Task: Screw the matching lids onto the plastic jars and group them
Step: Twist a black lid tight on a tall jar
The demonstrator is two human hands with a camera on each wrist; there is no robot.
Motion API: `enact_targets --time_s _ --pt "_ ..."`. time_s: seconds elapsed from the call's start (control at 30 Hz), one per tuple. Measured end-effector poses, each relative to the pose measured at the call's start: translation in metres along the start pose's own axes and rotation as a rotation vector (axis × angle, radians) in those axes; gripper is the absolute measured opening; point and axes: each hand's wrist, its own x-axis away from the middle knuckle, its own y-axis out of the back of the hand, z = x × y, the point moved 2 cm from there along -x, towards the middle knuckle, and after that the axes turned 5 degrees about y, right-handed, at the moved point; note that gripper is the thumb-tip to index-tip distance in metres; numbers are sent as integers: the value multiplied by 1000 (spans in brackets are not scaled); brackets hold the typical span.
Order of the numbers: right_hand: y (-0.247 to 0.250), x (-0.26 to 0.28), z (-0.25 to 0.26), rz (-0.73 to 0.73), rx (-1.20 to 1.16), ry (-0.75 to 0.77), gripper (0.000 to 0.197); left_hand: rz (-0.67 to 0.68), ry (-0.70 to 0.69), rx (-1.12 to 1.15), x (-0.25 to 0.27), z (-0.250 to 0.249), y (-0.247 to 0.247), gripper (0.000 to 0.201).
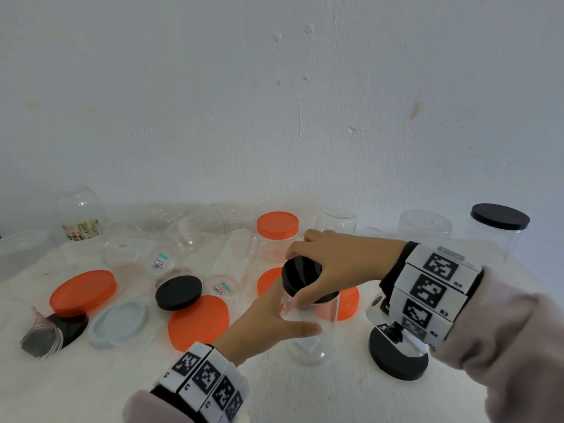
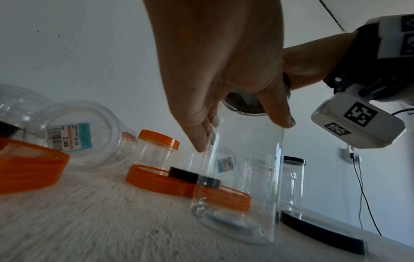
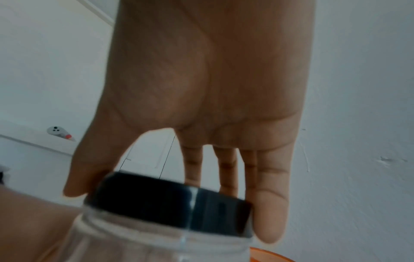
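A tall clear plastic jar (image 1: pixel 308 331) stands upright on the white table (image 1: pixel 305 398). My left hand (image 1: pixel 283 315) grips its body, thumb in front and fingers behind. My right hand (image 1: pixel 329 264) comes from above and curls thumb and fingers round the small black lid (image 1: pixel 300 277) sitting on the jar's mouth. In the left wrist view, the left hand (image 2: pixel 224 106) wraps the jar (image 2: pixel 241 177) just under the lid (image 2: pixel 244 104). The right wrist view shows my right hand (image 3: pixel 201 88) pinching the black lid (image 3: pixel 170 203) above the jar's threaded neck (image 3: pixel 156 244).
Loose lids lie to the left: two orange ones (image 1: pixel 82 288) (image 1: pixel 198 322), a black one (image 1: pixel 178 292), a pale one (image 1: pixel 119 319). A large black lid (image 1: pixel 396 358) lies under my right wrist. An orange-lidded jar (image 1: pixel 277 227), a black-lidded jar (image 1: pixel 497 224) and several open clear jars line the wall.
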Motion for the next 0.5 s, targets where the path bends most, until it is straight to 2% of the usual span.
enact_targets --time_s 0.1,0.23,0.5 --pt "-1 -2 3 26 16 -8 80 4 -1 3 0 0 -1 84" --pt "4 4 1 114 -26 28 80 -23 -6 -15 1 -1 -1 74" --pt "-9 11 -5 -18 -99 44 71 -18 -25 24 1 0 -2 79"
